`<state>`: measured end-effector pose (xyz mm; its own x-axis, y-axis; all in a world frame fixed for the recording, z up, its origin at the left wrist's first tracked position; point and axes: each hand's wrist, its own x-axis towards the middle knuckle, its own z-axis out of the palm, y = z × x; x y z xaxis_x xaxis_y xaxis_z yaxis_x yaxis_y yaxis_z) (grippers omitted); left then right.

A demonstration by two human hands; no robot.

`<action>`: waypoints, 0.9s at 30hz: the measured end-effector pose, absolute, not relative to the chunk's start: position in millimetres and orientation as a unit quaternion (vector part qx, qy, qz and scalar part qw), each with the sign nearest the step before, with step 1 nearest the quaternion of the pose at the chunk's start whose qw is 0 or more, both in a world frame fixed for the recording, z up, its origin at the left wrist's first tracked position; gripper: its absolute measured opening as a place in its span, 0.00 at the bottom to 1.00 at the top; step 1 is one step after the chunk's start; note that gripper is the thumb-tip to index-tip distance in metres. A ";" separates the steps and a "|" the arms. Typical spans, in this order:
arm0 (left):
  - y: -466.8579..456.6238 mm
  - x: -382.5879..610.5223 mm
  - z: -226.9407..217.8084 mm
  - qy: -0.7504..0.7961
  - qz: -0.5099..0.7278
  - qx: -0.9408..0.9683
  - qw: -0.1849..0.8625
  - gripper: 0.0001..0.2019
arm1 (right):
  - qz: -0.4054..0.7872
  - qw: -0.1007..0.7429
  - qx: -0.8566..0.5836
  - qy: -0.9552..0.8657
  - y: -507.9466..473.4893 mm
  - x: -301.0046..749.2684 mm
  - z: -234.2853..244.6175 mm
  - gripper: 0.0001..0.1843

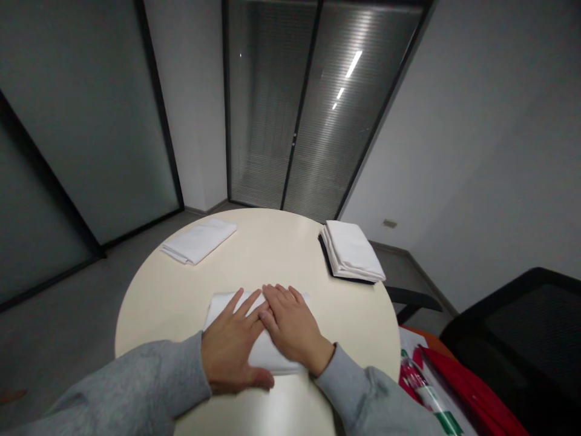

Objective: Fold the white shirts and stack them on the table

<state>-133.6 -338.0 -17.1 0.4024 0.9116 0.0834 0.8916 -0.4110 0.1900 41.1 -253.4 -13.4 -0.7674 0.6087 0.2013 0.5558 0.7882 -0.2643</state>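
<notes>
A folded white cloth (272, 357) lies flat near the front of the round table (267, 254). My left hand (236, 345) rests on the cloth's left part, fingers spread and thumb stretched out to the right. On the right part of the same cloth, my right hand (290, 324) lies flat, its fingers nearly side by side. The fingertips of both hands meet around the middle, the right hand's thumb touching the left hand's fingers. Much of the cloth is hidden beneath the hands.
Another folded white cloth (200, 240) lies at the table's back left. A stack of folded white cloths (354, 251) with something black at its bottom stands at the back right. Beside the table, a black chair (521, 327) holds a red bag (472, 387) and a bottle (422, 384).
</notes>
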 end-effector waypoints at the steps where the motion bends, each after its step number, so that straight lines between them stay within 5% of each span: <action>1: -338.4 -138.1 -17.3 0.541 0.083 0.835 0.066 0.59 | 0.093 0.137 -0.313 -0.935 -251.3 41.7 -22.0 0.32; 9: -346.6 -176.8 -36.5 0.674 0.109 0.731 -0.015 0.38 | 0.075 0.130 -0.307 -0.940 -253.4 51.6 -33.9 0.36; 17: -361.9 -209.9 -56.8 0.696 0.188 0.693 -0.010 0.31 | 0.079 0.152 -0.314 -0.934 -260.7 54.4 -28.9 0.33; 20: -359.6 -213.2 -48.4 0.685 0.264 0.675 0.074 0.35 | 0.097 0.156 -0.311 -0.932 -260.3 58.1 -23.3 0.32; 27: -353.9 -199.6 -12.9 0.583 0.435 0.490 0.481 0.33 | 0.132 0.145 -0.283 -0.939 -255.4 68.2 -19.0 0.35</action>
<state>-199.6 -353.9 -12.9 -0.0578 0.9892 -0.1349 0.1527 0.1423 0.9780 68.2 -255.4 -19.0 -0.7983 0.5690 0.1972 0.4926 0.8053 -0.3299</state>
